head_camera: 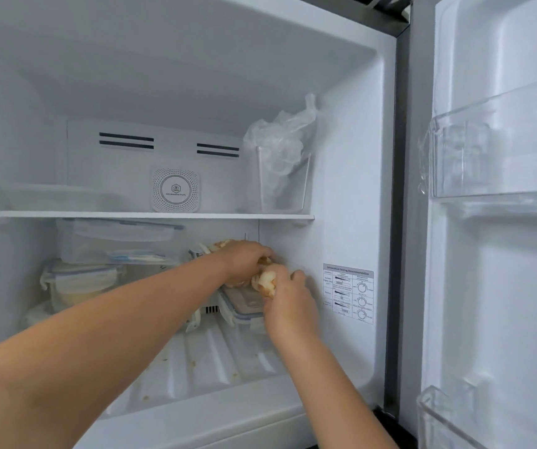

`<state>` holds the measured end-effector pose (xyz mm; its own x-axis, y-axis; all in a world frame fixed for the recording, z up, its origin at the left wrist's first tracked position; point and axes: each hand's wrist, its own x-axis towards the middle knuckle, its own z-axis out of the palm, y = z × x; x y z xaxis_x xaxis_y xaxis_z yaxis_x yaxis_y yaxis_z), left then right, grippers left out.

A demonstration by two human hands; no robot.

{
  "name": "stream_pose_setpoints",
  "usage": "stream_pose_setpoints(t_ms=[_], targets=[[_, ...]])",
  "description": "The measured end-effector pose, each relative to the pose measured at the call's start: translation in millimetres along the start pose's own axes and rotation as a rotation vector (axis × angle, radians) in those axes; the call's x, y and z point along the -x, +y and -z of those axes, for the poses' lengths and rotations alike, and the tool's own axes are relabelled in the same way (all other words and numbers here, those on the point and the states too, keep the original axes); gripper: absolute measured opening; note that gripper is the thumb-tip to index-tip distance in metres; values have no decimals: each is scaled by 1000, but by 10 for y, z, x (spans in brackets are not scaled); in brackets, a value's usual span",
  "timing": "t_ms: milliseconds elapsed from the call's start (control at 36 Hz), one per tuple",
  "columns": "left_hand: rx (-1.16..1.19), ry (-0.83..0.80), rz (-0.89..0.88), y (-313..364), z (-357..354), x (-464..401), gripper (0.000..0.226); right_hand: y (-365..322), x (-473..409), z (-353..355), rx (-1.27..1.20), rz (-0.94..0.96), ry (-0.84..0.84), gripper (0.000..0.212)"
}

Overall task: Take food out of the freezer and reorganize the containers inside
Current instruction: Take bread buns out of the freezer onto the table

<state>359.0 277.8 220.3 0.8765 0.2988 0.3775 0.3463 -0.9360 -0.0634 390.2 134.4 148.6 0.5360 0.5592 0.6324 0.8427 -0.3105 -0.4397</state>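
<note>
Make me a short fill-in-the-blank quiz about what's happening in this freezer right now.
1. Both hands grip a bag of food on the ____ level of the freezer.
2. The bag sits above a clip-lid container near the ____ wall.
3. The clear bin holding crumpled plastic stands on the ____ shelf.

Missing words: lower; right; upper

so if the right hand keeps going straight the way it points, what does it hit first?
Probably the white inner side wall of the freezer: the right hand, gripping the pale wrapped food, points up and inward. Depth unclear.
</note>
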Motion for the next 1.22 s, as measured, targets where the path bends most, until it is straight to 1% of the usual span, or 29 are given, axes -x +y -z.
stream_pose_setpoints(t_ms=[83, 167, 278, 361, 417, 528, 639, 694, 861, 972, 1056, 1139, 1222], targets=[[74, -70, 22, 53, -5, -22, 32, 55, 31, 45, 8, 8, 20, 42], [77, -117, 50, 108, 9, -44, 30, 72, 74, 63, 15, 27, 27, 45], [123, -203, 106, 191, 27, -27, 44, 81, 133, 81, 26, 40, 57, 44], [74, -232, 109, 211, 19, 11, 54, 89, 156, 106, 24, 42, 78, 41], [65, -196, 96, 205, 10, 47, 56, 98, 173, 122, 12, 47, 90, 42], [-3, -38, 36, 182, 13, 153, 59, 120, 231, 144, -60, 49, 129, 44], [42, 134, -6, 184, 50, 300, 61, 116, 282, 147, -161, 49, 167, 52], [68, 188, -5, 163, 87, 386, 59, 114, 301, 150, -209, 52, 187, 53], [180, 228, 86, 53, 189, 737, 61, 120, 378, 159, -319, 61, 227, 52], [184, 239, 99, 56, 256, 1098, 64, 102, 458, 152, -371, 131, 180, 52], [140, 208, 80, 92, 333, 1457, 57, 94, 574, 155, -416, 224, 140, 51], [111, 201, 103, 99, 368, 1865, 62, 93, 724, 147, -408, 302, 110, 51], [184, 220, 154, 79, 356, 2256, 66, 63, 858, 118, -406, 343, 59, 53]])
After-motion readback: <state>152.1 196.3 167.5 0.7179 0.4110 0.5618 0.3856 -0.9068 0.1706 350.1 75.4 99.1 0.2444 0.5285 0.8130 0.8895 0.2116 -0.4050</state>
